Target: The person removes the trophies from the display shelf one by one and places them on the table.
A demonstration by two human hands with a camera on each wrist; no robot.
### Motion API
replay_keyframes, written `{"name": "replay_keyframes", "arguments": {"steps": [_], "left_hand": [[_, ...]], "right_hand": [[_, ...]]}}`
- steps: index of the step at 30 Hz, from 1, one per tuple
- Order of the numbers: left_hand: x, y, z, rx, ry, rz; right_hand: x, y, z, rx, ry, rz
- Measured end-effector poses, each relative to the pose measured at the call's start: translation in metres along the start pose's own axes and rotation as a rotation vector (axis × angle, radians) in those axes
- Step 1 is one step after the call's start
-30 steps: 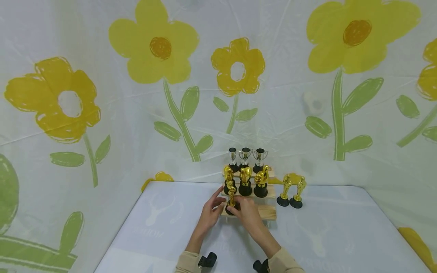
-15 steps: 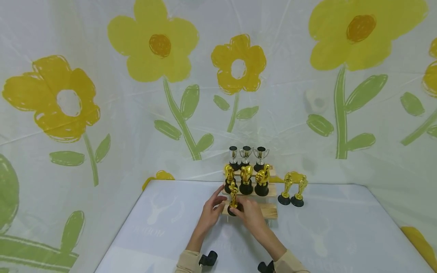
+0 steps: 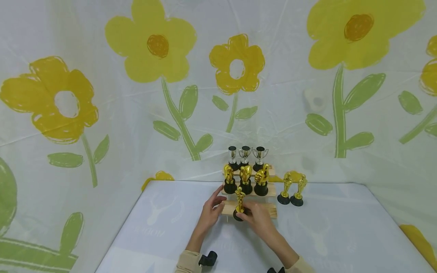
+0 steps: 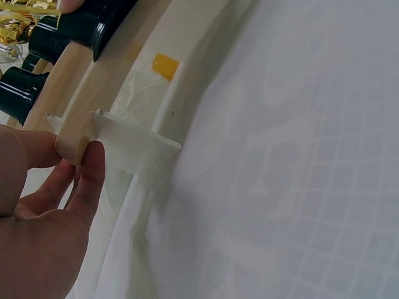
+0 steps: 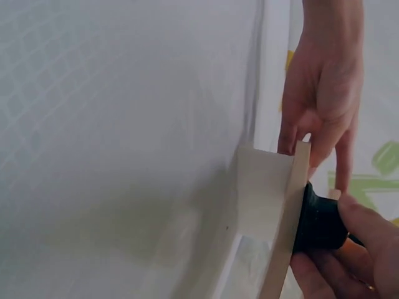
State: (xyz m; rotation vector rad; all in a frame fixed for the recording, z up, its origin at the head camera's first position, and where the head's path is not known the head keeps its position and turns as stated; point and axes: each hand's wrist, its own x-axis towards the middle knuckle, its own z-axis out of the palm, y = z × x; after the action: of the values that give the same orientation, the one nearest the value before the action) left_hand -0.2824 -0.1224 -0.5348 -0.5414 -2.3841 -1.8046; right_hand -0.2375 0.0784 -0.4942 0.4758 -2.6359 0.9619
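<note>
My right hand (image 3: pixel 262 222) grips the black base of a gold figure trophy (image 3: pixel 240 199), which stands upright at the lowest wooden shelf (image 3: pixel 227 208) of a three-step rack. Close up in the right wrist view, thumb and fingers wrap the round black base (image 5: pixel 321 221) right at the board. My left hand (image 3: pixel 208 215) pinches the left end of that shelf; in the left wrist view its thumb and finger sit around the board end (image 4: pixel 73 134). On the middle step are three gold trophies, one a thumbs-up (image 3: pixel 261 180). Three silver cups (image 3: pixel 245 152) stand on the top step.
Two more gold figure trophies (image 3: pixel 286 188) stand on the white-covered table (image 3: pixel 327 235), right of the rack. Clear supports (image 4: pixel 134 137) hold up the lowest shelf. Behind it all hangs a flower-print curtain (image 3: pixel 283 113).
The right hand has shifted the gold figure trophy rightward along the lowest shelf, from its left end toward the middle and nearer its front edge. The left hand has stayed at the shelf's end.
</note>
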Motion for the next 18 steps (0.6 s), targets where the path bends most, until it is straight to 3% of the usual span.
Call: {"name": "replay_keyframes", "arguments": {"steps": [5, 12, 18], "left_hand": [[0.0, 0.0, 0.001, 0.014, 0.011, -0.002], [0.002, -0.001, 0.002, 0.015, 0.01, 0.016], [0.001, -0.001, 0.002, 0.008, 0.02, 0.021]], "right_hand": [[-0.006, 0.005, -0.008, 0.051, -0.005, -0.002], [-0.014, 0.01, -0.021, 0.052, -0.02, 0.102], [-0.018, 0.015, -0.036, 0.029, 0.008, 0.137]]}}
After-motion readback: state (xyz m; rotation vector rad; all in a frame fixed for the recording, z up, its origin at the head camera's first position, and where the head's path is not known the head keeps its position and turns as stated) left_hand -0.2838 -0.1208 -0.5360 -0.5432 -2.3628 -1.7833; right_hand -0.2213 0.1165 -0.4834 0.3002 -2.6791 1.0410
